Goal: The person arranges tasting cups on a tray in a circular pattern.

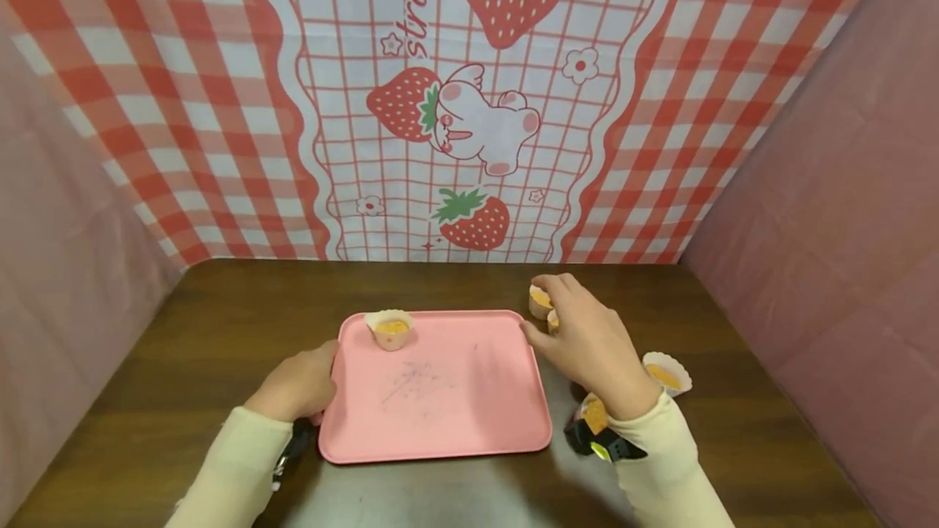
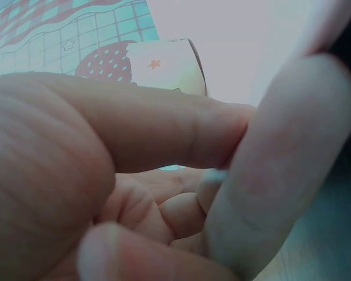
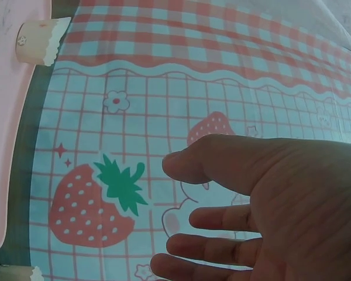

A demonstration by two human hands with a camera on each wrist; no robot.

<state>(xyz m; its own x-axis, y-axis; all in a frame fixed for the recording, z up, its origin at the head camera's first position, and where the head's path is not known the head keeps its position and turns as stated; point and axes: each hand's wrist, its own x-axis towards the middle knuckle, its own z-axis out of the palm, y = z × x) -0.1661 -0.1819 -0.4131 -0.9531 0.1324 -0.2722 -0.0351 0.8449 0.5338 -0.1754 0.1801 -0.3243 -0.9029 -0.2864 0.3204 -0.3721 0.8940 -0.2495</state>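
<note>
A pink tray [image 1: 440,422] lies on the table, and one small cupcake in a white paper cup [image 1: 390,332] stands in its back left corner. My left hand [image 1: 297,381] grips the tray's left edge; the left wrist view shows its bent fingers close up. My right hand [image 1: 587,341] hovers near the tray's back right corner, fingers spread and slightly bent, holding nothing visible. In the right wrist view its thumb and fingers [image 3: 213,249] are apart. Just beyond its fingertips stand two cupcakes [image 1: 539,302], one partly hidden by the hand.
Another cupcake [image 1: 667,373] sits right of my right wrist, and one more [image 1: 594,412] is partly hidden by the wrist strap [image 1: 623,448]. Behind the brown table [image 1: 242,300] hangs a strawberry-print cloth [image 1: 469,104]. Pink cloth [image 1: 822,226] closes both sides.
</note>
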